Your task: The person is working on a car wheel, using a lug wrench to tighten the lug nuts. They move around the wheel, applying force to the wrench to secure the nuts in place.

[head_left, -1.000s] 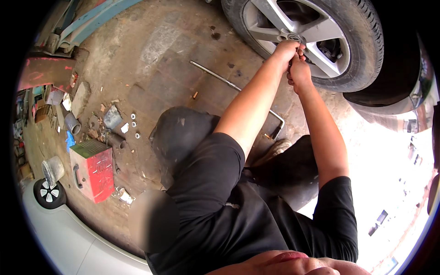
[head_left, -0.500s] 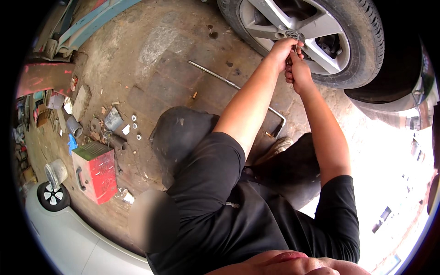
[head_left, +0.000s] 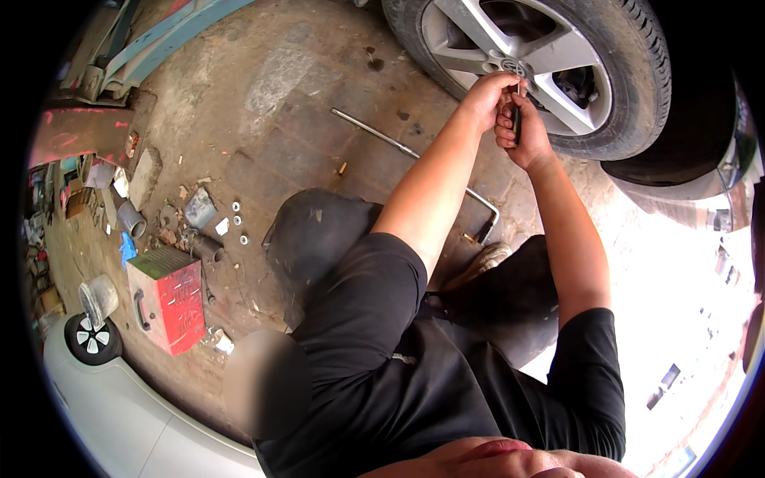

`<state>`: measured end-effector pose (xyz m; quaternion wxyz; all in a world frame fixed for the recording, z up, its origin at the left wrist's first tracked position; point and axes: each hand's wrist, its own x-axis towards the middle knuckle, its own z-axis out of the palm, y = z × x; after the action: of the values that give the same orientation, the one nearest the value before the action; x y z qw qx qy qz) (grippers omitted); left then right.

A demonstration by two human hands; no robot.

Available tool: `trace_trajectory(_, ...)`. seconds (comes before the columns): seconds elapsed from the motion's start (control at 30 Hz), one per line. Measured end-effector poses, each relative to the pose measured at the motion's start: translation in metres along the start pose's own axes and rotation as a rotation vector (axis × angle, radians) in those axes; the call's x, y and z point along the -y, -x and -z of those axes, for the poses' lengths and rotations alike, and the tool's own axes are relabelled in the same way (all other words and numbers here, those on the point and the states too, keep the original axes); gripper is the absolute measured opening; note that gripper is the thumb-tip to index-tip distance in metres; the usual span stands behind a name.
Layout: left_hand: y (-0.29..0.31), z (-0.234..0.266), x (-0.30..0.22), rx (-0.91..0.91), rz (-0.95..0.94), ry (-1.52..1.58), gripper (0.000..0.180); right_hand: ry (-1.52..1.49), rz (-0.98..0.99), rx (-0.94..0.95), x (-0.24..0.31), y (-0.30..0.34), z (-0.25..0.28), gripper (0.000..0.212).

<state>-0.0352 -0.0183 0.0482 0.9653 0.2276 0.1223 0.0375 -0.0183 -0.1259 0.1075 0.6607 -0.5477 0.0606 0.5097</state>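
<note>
At the hub of a car wheel (head_left: pixel 567 49), my two hands are close together. My right hand (head_left: pixel 529 140) is wrapped round the dark handle of what looks like a screwdriver (head_left: pixel 517 126), its thin shaft pointing up at the wheel's centre. Fingers of my left hand (head_left: pixel 488 97) are pinched around the shaft near its tip, just below the round centre cap (head_left: pixel 512 67). Exactly where the tip touches is hidden by the fingers. Silver spokes and a black tyre (head_left: pixel 644 88) surround the hub.
A long L-shaped metal bar (head_left: pixel 370 127) lies on the floor under my left forearm. To the left stand a red box with a handle (head_left: pixel 182 309) and a dirty bucket (head_left: pixel 99 296), amid scattered debris. A pale car (head_left: pixel 147 422) is at the lower left.
My right hand has turned and lowered slightly, so the dark handle now shows. My left hand stays by the hub. The whole view has shifted a little.
</note>
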Motion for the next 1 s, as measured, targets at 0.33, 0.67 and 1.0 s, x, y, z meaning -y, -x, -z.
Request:
trace_trajectory(0.33, -0.006, 0.013, 0.005, -0.030, 0.001, 0.022, 0.017, -0.032, 0.007, 0.021, -0.001, -0.007, 0.008, 0.025)
trace_trajectory(0.67, -0.003, 0.057, 0.066, -0.516, 0.164, -0.096, 0.016, 0.359, -0.220, -0.270, -0.022, -0.021, 0.020, 0.021)
trace_trajectory(1.0, 0.001, 0.046, 0.096, -0.093, 0.575, -0.441, 0.031, 1.007, -0.175, -0.287, 0.008, 0.018, 0.074, 0.022)
